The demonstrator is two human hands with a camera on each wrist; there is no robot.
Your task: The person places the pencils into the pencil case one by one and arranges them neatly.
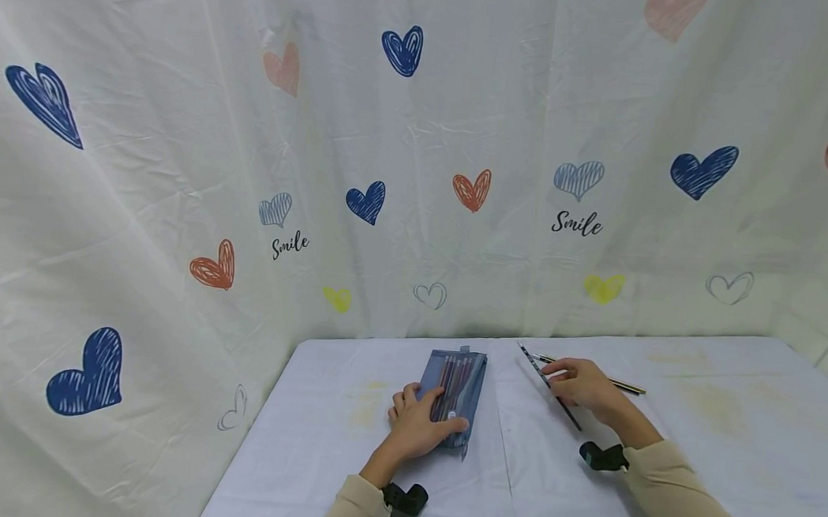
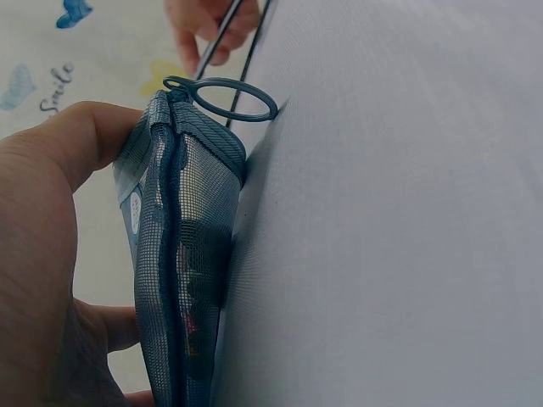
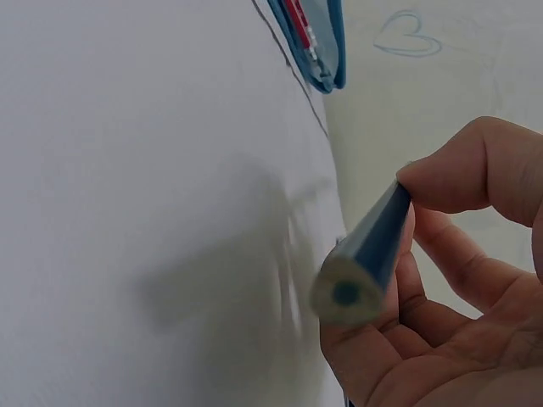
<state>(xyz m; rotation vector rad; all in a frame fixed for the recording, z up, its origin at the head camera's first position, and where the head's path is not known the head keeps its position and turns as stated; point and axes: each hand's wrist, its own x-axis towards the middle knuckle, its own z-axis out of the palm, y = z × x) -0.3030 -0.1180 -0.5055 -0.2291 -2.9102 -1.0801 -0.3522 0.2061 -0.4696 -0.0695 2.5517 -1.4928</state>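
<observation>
On the table lies a blue mesh pencil case [image 1: 473,389] with several pencils visible inside. My left hand [image 1: 414,424] rests on its near half, thumb toward the right side and fingers spread toward the left. The left wrist view shows the case's zipped end [image 2: 174,254] with a ring-shaped zipper pull [image 2: 237,99]. Farther right, my right hand [image 1: 584,391] pinches a dark pencil [image 1: 534,365] between thumb and fingers, tilted over the table. In the right wrist view, that pencil's blue-cored end [image 3: 346,293] faces the camera.
More pencils [image 1: 627,387] lie on the table behind my right hand. The table wears a white cloth [image 1: 728,467] with faint yellowish patches and a crease. A white curtain [image 1: 508,122] printed with hearts hangs along the table's back edge.
</observation>
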